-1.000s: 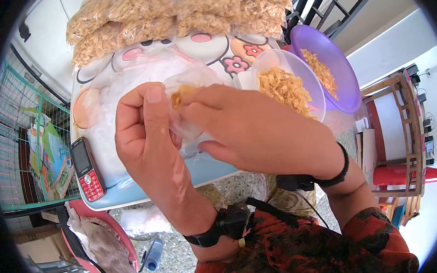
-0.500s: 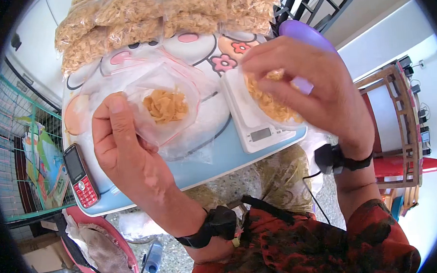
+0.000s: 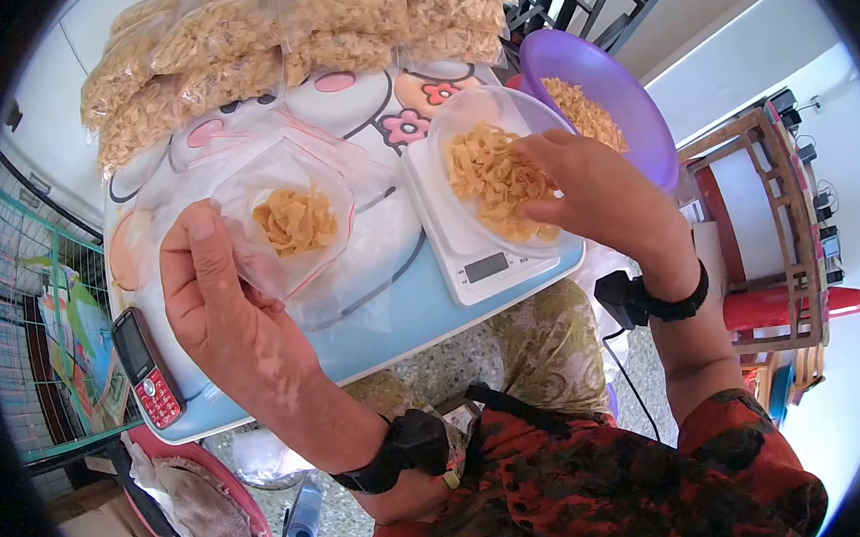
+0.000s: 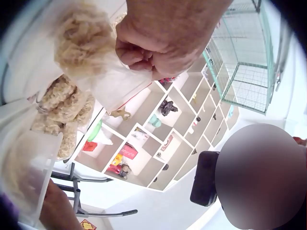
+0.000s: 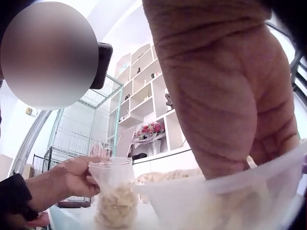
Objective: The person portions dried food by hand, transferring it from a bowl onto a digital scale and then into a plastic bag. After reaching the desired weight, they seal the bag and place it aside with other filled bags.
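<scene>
left grip (image 3: 230,295) pinches the bag (image 3: 294,221) by its edge; right grip (image 3: 603,194), parted, dips in the bowl (image 3: 474,108); only head view shows the scale (image 3: 440,233).

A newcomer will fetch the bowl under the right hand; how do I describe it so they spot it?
Start at the cartoon-printed table. Toward its front edge stands a white scale, bearing the bowl of yellowish strips. The bowl is translucent and colourless, unlike the purple bowl beyond it.
</scene>
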`<state>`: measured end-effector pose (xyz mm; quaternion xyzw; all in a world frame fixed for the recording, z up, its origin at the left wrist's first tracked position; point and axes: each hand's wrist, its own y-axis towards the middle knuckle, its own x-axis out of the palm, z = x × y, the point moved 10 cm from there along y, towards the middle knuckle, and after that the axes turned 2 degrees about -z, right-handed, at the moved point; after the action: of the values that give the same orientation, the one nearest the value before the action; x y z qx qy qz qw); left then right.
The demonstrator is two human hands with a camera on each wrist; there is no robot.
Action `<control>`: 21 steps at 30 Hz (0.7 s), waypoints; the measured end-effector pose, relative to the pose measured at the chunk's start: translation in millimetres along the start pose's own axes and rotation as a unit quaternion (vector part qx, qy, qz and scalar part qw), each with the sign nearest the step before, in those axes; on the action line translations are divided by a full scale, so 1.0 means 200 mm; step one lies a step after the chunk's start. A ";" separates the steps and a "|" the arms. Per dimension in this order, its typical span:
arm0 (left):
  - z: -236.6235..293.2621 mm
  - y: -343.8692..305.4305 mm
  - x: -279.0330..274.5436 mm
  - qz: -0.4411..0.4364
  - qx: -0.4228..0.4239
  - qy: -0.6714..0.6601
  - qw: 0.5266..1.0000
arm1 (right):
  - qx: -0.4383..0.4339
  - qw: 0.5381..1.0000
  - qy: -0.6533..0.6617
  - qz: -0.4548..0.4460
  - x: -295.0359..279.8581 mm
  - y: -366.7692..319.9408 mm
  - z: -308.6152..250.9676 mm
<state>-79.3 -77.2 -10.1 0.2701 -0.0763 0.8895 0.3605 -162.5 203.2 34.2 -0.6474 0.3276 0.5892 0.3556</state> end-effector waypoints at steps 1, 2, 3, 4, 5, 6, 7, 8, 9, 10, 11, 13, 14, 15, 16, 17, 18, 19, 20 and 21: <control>0.00 0.00 0.00 0.006 0.000 0.003 1.000 | 0.002 1.000 -0.012 -0.001 0.02 0.01 0.01; -0.01 0.00 0.00 -0.007 -0.003 -0.001 1.000 | 0.005 1.000 -0.009 0.003 0.02 0.02 0.01; -0.02 0.01 0.00 -0.020 -0.005 -0.005 1.000 | 0.008 1.000 -0.005 0.008 0.03 0.04 0.01; -0.03 0.01 0.00 -0.032 -0.008 -0.010 0.999 | 0.010 1.000 -0.002 0.013 0.03 0.05 0.02; -0.03 0.01 0.00 -0.027 -0.008 -0.008 1.000 | 0.003 1.000 0.014 0.017 0.03 0.05 0.02; -0.03 0.01 0.01 -0.022 -0.009 -0.006 1.000 | -0.004 0.999 0.029 0.022 0.03 0.05 0.03; -0.03 0.01 0.01 -0.017 -0.010 -0.005 1.000 | -0.011 0.999 0.044 0.026 0.02 0.05 0.03; -0.03 0.01 0.00 -0.015 -0.009 -0.006 1.000 | -0.011 0.997 0.062 0.033 0.01 0.04 0.04; -0.03 0.01 0.00 -0.013 -0.008 -0.006 1.000 | -0.012 0.996 0.080 0.040 -0.01 0.04 0.05; -0.03 0.01 -0.01 -0.010 -0.006 -0.006 1.000 | -0.012 0.994 0.098 0.047 -0.02 0.03 0.06; -0.03 0.01 -0.01 -0.006 -0.003 -0.008 1.000 | -0.008 0.989 0.128 0.067 -0.05 0.02 0.07; -0.02 0.01 -0.01 0.001 0.002 -0.014 1.000 | 0.001 0.976 0.186 0.110 -0.11 0.01 0.10; -0.02 0.01 0.00 -0.012 -0.001 -0.018 1.000 | 0.005 0.973 0.194 0.121 -0.13 0.00 0.11; -0.02 0.01 -0.01 -0.025 -0.004 -0.022 0.999 | 0.010 0.970 0.202 0.132 -0.14 0.00 0.13; -0.03 0.01 -0.01 -0.038 -0.007 -0.025 0.999 | 0.015 0.967 0.210 0.143 -0.15 0.00 0.14; -0.03 0.01 -0.01 -0.034 -0.008 -0.022 0.999 | 0.040 0.956 0.264 0.125 -0.13 0.00 0.15; -0.02 0.01 -0.01 -0.029 -0.008 -0.018 0.999 | 0.066 0.940 0.316 0.105 -0.12 0.00 0.14; -0.02 0.01 -0.01 -0.024 -0.009 -0.014 1.000 | 0.090 0.921 0.368 0.086 -0.09 0.00 0.14; -0.02 0.01 -0.01 -0.012 -0.007 -0.009 1.000 | 0.091 0.923 0.365 0.081 -0.08 0.01 0.14; -0.01 0.01 -0.01 -0.002 -0.006 -0.004 1.000 | 0.092 0.924 0.362 0.077 -0.05 0.02 0.15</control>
<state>-79.8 -78.6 -12.8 0.2712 -0.0825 0.8875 0.3632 -181.8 226.6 42.9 -0.7538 0.5357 0.3072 0.2243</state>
